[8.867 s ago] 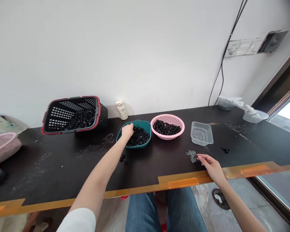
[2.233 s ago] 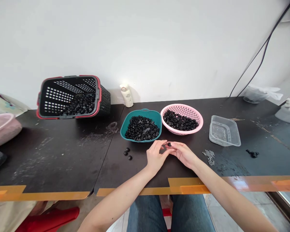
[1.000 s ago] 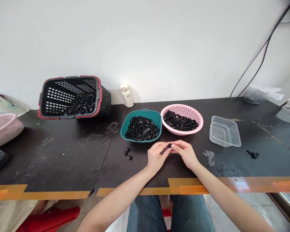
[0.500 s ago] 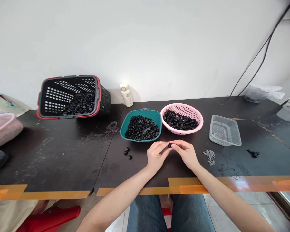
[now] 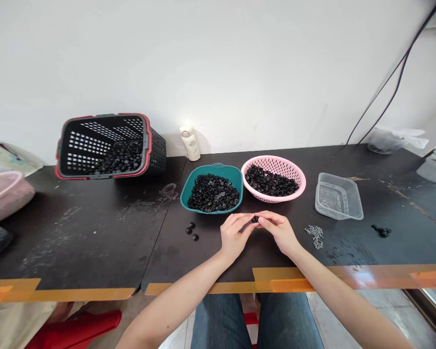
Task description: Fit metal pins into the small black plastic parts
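Two hands, arms reaching forward over the table edge: left hand (image 5: 234,236) and right hand (image 5: 279,232) drawn together, fingertips of both pinching one small black disc (image 5: 255,219) just in front of the teal tub (image 5: 183,196). One teal tub and one pink colander (image 5: 272,159), each heaped with black discs. Three loose discs (image 5: 192,230) on the black table (image 5: 174,259), left of the hands; one clear plastic tray (image 5: 337,196) to the right

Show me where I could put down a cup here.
The widest free patch of table lies in front of the tipped black basket, left of the loose black pieces. A smaller one sits below the clear tray, right of the grey pins. Crowded: the teal bowl, pink basket, and left hand and right hand holding a small black piece.
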The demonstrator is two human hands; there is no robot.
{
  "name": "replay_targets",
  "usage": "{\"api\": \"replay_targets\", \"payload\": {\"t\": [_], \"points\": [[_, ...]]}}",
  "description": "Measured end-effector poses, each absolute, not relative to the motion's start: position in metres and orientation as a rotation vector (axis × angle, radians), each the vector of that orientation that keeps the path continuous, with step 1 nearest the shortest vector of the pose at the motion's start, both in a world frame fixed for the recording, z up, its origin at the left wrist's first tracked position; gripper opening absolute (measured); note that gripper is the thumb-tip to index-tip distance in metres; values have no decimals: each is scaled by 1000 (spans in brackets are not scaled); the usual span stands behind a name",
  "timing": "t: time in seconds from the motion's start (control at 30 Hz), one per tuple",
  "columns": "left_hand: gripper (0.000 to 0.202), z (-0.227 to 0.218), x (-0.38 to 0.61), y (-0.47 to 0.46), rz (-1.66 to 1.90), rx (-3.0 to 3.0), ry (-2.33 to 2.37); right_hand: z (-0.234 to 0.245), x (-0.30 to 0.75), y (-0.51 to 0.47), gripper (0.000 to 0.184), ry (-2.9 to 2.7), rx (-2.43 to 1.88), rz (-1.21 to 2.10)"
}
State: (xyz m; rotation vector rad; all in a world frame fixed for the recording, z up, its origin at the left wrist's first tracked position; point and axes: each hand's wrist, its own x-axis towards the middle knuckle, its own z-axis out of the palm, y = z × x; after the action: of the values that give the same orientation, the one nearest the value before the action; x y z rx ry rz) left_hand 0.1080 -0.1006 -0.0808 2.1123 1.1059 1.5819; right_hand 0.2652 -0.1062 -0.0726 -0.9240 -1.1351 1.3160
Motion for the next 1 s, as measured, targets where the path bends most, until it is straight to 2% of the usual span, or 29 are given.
{"api": "replay_targets", "payload": {"t": [0.47,0.7,0.87,1.0], "points": [[19,-82,108,-100,1593,2116,1101,-67,265,-110,21,-1264,-911,1241],[22,-80,107,-101,1601,2137,1080,-71,264,-109,26,-1100,-941,1298],[19,-78,106,-100,1608,2132,1099,-73,264,-108,15,-1119,-955,1209],[20,-79,106,-100,1611,2139,1095,-72,265,-109,14,-1201,-957,1135]]}}
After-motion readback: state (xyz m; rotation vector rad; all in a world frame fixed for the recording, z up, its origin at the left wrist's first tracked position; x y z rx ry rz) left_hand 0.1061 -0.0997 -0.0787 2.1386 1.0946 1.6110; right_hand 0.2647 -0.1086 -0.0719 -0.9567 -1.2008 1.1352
